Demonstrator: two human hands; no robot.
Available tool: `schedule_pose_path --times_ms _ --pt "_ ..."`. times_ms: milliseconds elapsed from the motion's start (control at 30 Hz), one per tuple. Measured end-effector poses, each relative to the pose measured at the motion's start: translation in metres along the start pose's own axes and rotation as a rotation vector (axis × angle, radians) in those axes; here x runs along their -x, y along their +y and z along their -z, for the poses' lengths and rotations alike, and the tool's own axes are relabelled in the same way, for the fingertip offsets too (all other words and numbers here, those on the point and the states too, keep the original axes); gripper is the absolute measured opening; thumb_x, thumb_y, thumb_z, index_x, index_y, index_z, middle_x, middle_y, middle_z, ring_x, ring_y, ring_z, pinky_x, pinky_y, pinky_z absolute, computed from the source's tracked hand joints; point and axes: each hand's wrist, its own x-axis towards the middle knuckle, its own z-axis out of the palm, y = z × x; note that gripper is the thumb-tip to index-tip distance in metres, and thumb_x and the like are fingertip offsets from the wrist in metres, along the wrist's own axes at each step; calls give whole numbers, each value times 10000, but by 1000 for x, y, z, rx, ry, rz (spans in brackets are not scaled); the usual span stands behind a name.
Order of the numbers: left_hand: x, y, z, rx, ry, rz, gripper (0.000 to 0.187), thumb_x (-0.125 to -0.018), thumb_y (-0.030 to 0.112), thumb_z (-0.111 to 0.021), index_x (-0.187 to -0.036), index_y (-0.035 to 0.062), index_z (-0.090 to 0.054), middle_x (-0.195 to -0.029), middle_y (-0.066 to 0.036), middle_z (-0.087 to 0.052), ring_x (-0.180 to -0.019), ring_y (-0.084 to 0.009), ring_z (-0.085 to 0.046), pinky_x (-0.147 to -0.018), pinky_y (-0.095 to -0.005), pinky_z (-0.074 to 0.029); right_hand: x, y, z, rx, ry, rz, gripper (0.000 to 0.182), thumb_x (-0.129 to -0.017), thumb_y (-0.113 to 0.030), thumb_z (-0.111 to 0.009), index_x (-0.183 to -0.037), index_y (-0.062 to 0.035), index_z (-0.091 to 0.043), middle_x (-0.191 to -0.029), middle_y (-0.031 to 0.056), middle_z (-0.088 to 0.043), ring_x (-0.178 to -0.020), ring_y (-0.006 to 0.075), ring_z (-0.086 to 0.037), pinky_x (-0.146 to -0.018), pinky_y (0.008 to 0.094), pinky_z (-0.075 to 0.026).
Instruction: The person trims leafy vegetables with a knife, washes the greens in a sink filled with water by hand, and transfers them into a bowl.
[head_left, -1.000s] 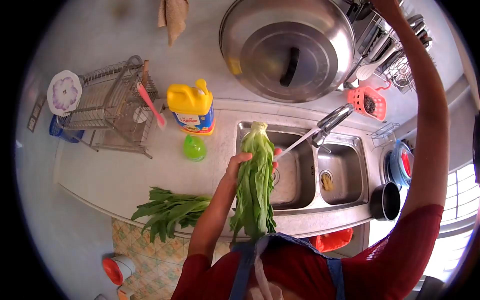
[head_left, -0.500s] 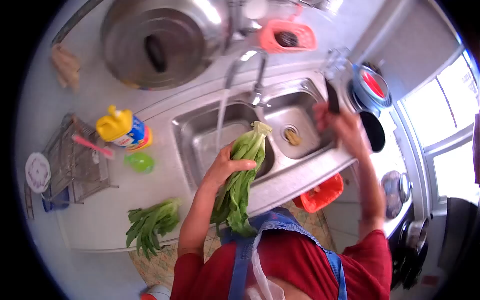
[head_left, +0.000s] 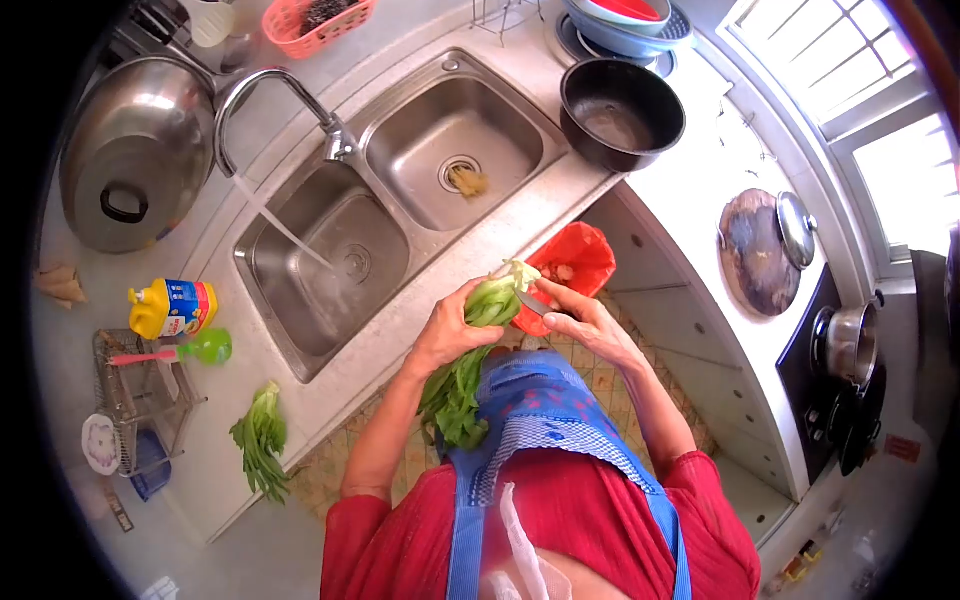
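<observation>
My left hand [head_left: 448,335] is wrapped round a head of leafy lettuce [head_left: 462,392], its leaves hanging down before the apron. The pale stem end [head_left: 520,273] points up and to the right. In my right hand [head_left: 592,328] is a small knife [head_left: 532,302], its blade at that stem end. Both hands are close together just off the counter's front edge, beside a bin with a red bag [head_left: 585,258]. A second leafy lettuce [head_left: 262,440] lies on the counter to the left.
Water runs from the tap [head_left: 338,140] into the left sink basin [head_left: 300,325]. Yellowish scraps [head_left: 467,181] sit at the right basin's drain. A black pot [head_left: 622,115] stands right of the sink. A yellow bottle [head_left: 172,308] and a wire rack [head_left: 150,400] are at left.
The view has turned. My right hand has brought the knife from above the right basin to the lettuce's stem end. The lettuce has moved from over the sink edge toward the bin.
</observation>
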Motion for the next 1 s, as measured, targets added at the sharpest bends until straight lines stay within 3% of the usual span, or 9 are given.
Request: schedule_pose_path --times_ms 200,333,533,667,767,800,867,933,1000 --pt "0 -2 -37 -172 102 -18 649 -616 102 -677 -1218 4 -455 -1003 -106 -606 -912 -161 -575 -830 -287 -448 7 6 13 -216 -38 -194 671 -814 -367 -623 -1317 1 -376 -1235 132 -495 -1153 195 -441 -977 307 -326" --pt "3 1 -46 -266 126 -10 647 -602 114 -666 -1208 10 -465 -974 -150 -624 -883 -203 -610 -808 -308 -472 5 14 17 -250 -114 -163 634 -811 -346 -632 -1297 -7 -409 -1222 95 -511 -1149 180 -439 -985 300 -311" --pt "7 -10 -48 -336 121 -13 643 -606 102 -673 -1206 1 -467 -939 -108 -619 -832 -144 -575 -768 -278 -459 4 35 12 -429 -150 -116 568 -821 -291 -630 -1295 -48 -432 -1222 59 -512 -1140 146 -432 -983 300 -303" --pt "6 -16 -42 -325 43 71 650 -598 97 -670 -1210 12 -467 -956 -93 -621 -840 -135 -572 -769 -275 -456 6 47 10 -519 -157 -141 531 -824 -281 -629 -1280 -71 -459 -1071 -7 -556 -930 73 -484 -830 242 -389" --pt "-3 -29 -38 -190 -138 78 664 -601 97 -677 -1220 -1 -460 -966 -86 -620 -853 -126 -568 -783 -268 -454 8 61 20 -550 -196 -253 561 -804 -315 -646 -1276 -72 -467 -1015 -25 -568 -851 58 -486 -775 218 -394" --pt "-7 -38 -40 37 -219 120 658 -602 102 -676 -1215 -8 -463 -969 -96 -620 -861 -136 -573 -795 -271 -457 8 66 23 -532 -226 -324 598 -787 -347 -660 -1278 -68 -464 -1018 -18 -572 -856 68 -490 -786 216 -380" --pt "-16 -56 -43 267 -303 163 652 -604 107 -675 -1209 -14 -466 -973 -107 -621 -869 -146 -578 -806 -275 -459 6 100 29 -534 -243 -310 572 -799 -312 -651 -1285 -80 -458 -963 -38 -561 -801 60 -476 -738 206 -390" --pt "-25 -71 -46 588 -567 397 645 -603 101 -664 -1204 -18 -462 -1029 -150 -605 -878 -181 -591 -810 -305 -477 3 108 30 -534 -257 -291 549 -811 -277 -642 -1292 -92 -452 -909 -58 -551 -746 52 -462 -691 196 -400" --pt "-25 -82 -57 645 -616 452 658 -601 142 -638 -1212 -8 -444 -1039 -172 -589 -830 -225 -599 -759 -328 -502 1 115 29 -632 -219 -223 494 -792 -310 -659 -1209 -80 -527 -799 -26 -551 -734 77 -484 -695 221 -388"
